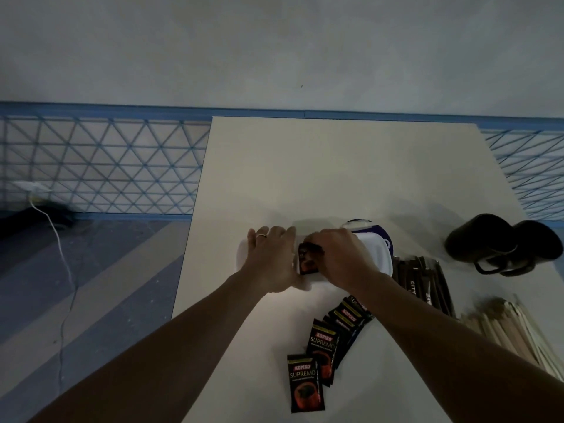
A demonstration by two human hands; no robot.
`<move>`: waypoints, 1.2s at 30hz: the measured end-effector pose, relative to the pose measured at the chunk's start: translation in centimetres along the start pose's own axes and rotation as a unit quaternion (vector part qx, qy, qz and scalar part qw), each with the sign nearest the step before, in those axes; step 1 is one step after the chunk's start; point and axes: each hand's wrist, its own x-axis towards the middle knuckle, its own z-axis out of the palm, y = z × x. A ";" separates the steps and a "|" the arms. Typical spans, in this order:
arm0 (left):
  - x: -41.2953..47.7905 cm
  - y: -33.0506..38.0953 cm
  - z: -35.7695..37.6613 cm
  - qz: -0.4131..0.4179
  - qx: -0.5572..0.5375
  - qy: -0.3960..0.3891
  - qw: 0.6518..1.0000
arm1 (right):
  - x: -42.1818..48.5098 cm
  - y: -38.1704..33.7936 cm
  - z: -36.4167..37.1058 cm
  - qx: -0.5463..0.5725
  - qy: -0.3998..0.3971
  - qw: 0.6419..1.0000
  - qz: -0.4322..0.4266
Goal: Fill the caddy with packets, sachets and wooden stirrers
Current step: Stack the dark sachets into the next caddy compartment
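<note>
On the white table, the white caddy sits under both hands: the left hand lies on its 9 o'clock end with fingers straight and spread, and the right hand curls its fingers around a dark packet standing in the caddy's middle. From the caddy, a row of loose packets trails at 6 o'clock, brown sachets lie at 4 o'clock with the wooden stirrers beyond, and two black mugs lie tipped at 3 o'clock.
</note>
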 end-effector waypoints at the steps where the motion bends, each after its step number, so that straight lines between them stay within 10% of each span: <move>1: -0.1 -0.1 0.1 0.003 0.013 -0.005 1.000 | 0.0 -0.1 -0.1 0.003 0.012 1.000 0.004; 36: 0.0 -0.1 1.0 0.010 0.009 0.050 0.999 | 1.1 -0.1 0.4 -0.206 -0.020 0.978 0.012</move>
